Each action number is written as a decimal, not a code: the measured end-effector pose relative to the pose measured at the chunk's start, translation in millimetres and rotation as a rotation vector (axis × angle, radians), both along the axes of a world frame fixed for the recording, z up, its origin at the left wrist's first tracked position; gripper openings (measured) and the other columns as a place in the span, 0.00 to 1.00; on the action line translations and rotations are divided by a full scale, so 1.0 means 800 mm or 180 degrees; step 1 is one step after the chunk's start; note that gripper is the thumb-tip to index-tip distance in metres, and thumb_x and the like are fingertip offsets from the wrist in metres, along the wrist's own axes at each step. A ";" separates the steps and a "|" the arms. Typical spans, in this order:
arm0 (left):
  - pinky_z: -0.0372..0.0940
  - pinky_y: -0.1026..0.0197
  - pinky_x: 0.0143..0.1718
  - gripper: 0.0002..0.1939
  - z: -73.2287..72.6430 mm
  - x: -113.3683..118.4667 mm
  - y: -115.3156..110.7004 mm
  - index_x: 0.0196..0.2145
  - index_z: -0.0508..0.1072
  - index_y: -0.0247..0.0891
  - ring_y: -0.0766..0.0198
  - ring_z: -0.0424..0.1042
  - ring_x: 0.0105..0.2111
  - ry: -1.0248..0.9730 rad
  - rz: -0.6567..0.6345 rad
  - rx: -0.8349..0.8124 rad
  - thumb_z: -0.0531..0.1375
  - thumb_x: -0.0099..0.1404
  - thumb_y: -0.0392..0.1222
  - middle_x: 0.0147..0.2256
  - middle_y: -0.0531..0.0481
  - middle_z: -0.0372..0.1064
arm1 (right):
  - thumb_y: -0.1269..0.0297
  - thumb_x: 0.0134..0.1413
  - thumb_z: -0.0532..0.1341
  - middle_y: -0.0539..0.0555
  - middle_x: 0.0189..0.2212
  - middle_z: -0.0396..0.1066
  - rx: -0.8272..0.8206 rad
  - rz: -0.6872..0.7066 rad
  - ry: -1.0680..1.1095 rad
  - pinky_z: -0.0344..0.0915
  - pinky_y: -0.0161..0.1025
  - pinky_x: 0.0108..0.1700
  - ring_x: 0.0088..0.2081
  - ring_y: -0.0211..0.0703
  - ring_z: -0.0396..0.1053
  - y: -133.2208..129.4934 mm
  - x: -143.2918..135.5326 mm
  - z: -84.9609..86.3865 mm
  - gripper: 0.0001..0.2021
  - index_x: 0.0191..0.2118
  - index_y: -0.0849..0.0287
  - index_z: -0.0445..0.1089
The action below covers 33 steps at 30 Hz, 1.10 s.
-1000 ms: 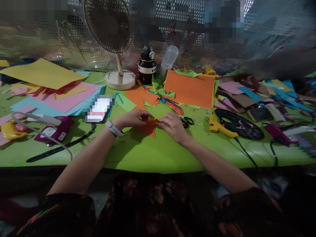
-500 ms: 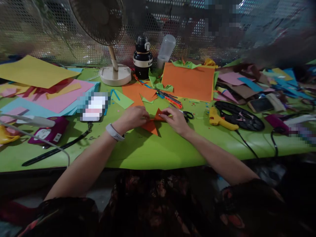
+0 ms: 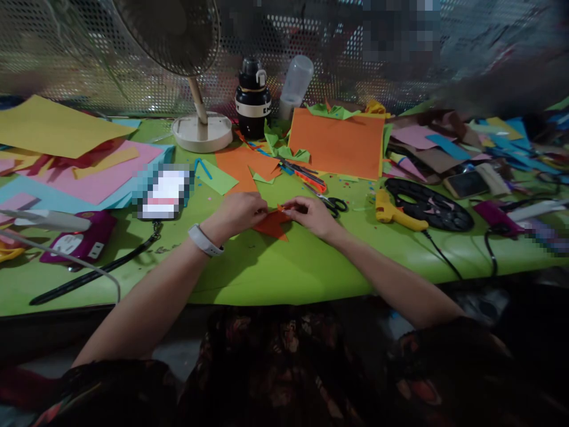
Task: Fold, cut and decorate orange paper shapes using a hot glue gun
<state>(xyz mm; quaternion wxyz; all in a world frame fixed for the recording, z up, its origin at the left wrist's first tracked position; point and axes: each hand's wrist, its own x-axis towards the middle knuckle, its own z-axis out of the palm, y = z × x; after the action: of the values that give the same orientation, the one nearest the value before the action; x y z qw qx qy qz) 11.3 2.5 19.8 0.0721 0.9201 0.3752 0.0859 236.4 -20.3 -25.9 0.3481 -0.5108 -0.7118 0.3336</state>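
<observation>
Orange, pointed and folded, the small paper piece (image 3: 272, 225) is pinched between the nearly closed left hand (image 3: 242, 216) and half-curled right hand (image 3: 313, 218), bare green table (image 3: 284, 273) on its near side.

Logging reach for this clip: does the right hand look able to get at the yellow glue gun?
Probably yes: nothing covers the glue gun, and green tabletop leads to it; the right hand pinches orange paper, though.
</observation>
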 end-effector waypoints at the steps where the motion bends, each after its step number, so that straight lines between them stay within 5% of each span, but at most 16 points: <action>1: 0.56 0.61 0.30 0.12 0.000 0.000 0.000 0.36 0.80 0.37 0.59 0.70 0.33 0.0003 0.0001 0.0012 0.56 0.65 0.39 0.34 0.44 0.74 | 0.60 0.53 0.66 0.53 0.29 0.76 -0.0063 -0.0016 0.0083 0.63 0.38 0.35 0.32 0.41 0.70 0.001 0.000 -0.001 0.10 0.38 0.60 0.77; 8: 0.55 0.60 0.30 0.11 0.001 0.002 -0.001 0.36 0.79 0.37 0.58 0.70 0.33 0.0028 0.0063 -0.0002 0.56 0.65 0.39 0.34 0.43 0.73 | 0.61 0.51 0.65 0.54 0.30 0.77 -0.0185 0.0014 0.0073 0.65 0.39 0.35 0.32 0.42 0.71 0.001 -0.001 0.000 0.09 0.34 0.60 0.78; 15: 0.55 0.61 0.29 0.12 0.004 0.004 -0.006 0.36 0.78 0.37 0.59 0.70 0.32 0.0183 0.0085 0.0069 0.55 0.65 0.38 0.35 0.44 0.73 | 0.65 0.48 0.64 0.49 0.26 0.71 -0.0387 -0.0086 0.0228 0.64 0.38 0.35 0.28 0.38 0.67 0.002 -0.007 0.004 0.16 0.44 0.62 0.74; 24: 0.64 0.53 0.35 0.15 0.000 0.016 -0.043 0.42 0.77 0.31 0.45 0.71 0.43 0.0667 0.0246 0.0165 0.51 0.66 0.30 0.40 0.33 0.73 | 0.65 0.51 0.64 0.51 0.28 0.73 -0.0216 -0.0169 0.0057 0.65 0.40 0.38 0.31 0.40 0.70 -0.001 -0.012 0.006 0.13 0.44 0.63 0.74; 26: 0.65 0.48 0.43 0.17 -0.009 0.020 -0.063 0.46 0.76 0.32 0.42 0.70 0.48 0.0259 0.0434 0.0052 0.50 0.66 0.29 0.47 0.30 0.72 | 0.64 0.52 0.64 0.51 0.28 0.73 -0.0210 -0.0192 0.0053 0.66 0.39 0.37 0.30 0.40 0.70 -0.003 -0.013 0.007 0.12 0.43 0.62 0.74; 29: 0.59 0.38 0.55 0.18 -0.029 0.026 -0.088 0.51 0.74 0.34 0.35 0.65 0.56 -0.0815 0.0495 -0.0368 0.55 0.69 0.44 0.55 0.27 0.68 | 0.65 0.52 0.65 0.51 0.28 0.73 -0.0209 -0.0248 -0.0006 0.66 0.39 0.37 0.29 0.39 0.70 -0.004 -0.015 0.007 0.12 0.43 0.62 0.75; 33: 0.49 0.34 0.62 0.27 -0.048 0.023 -0.097 0.55 0.72 0.31 0.31 0.57 0.63 -0.1174 0.0524 -0.0780 0.58 0.66 0.54 0.60 0.26 0.63 | 0.66 0.52 0.65 0.51 0.27 0.73 -0.0201 -0.0253 -0.0036 0.65 0.38 0.37 0.28 0.37 0.68 -0.005 -0.017 0.006 0.11 0.42 0.63 0.76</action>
<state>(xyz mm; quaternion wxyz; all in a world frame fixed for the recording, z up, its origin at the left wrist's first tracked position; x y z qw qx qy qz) 29.6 -75.3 -18.8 0.2432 0.8396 0.4371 0.2119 223.0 -24.6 -20.8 0.3407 -0.5512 -0.6821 0.3388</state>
